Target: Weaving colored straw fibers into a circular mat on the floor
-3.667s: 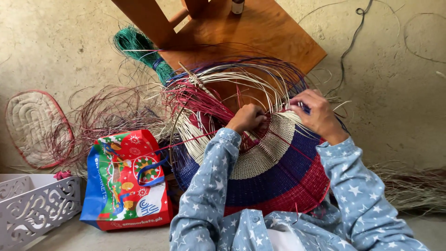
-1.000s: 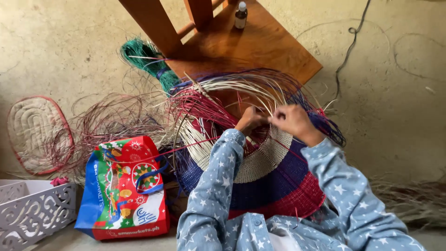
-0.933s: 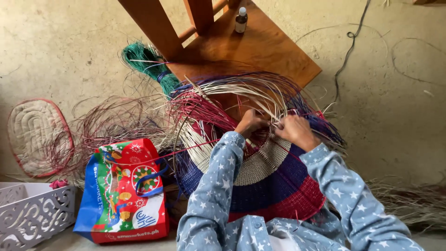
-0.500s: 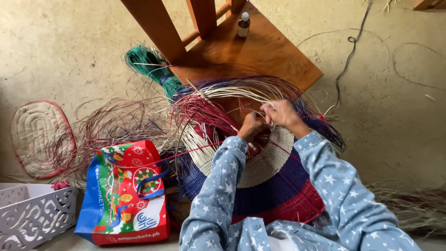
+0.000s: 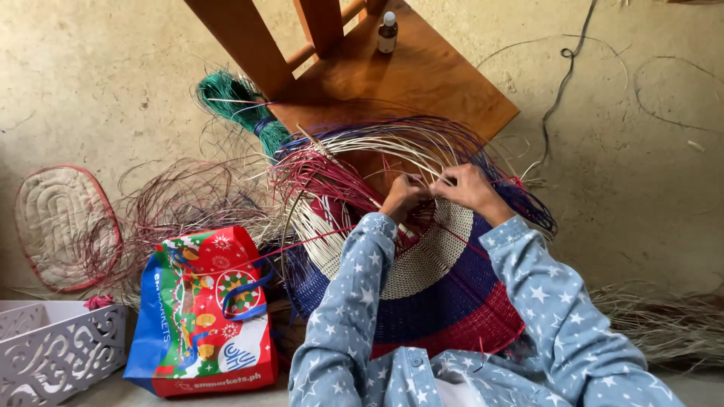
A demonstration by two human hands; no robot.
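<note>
Your left hand and right hand meet fingertip to fingertip at the upper edge of the woven basket, each grip pinched shut on the loose pale weaving strands that fan up from the rim. The basket sits tilted in your lap, banded cream, blue and red. Just beyond it stands a wooden stool with a small brown bottle on its seat. A green strand bundle lies to the left on the floor, with a colourful shopping bag and a white openwork box nearer you.
</note>
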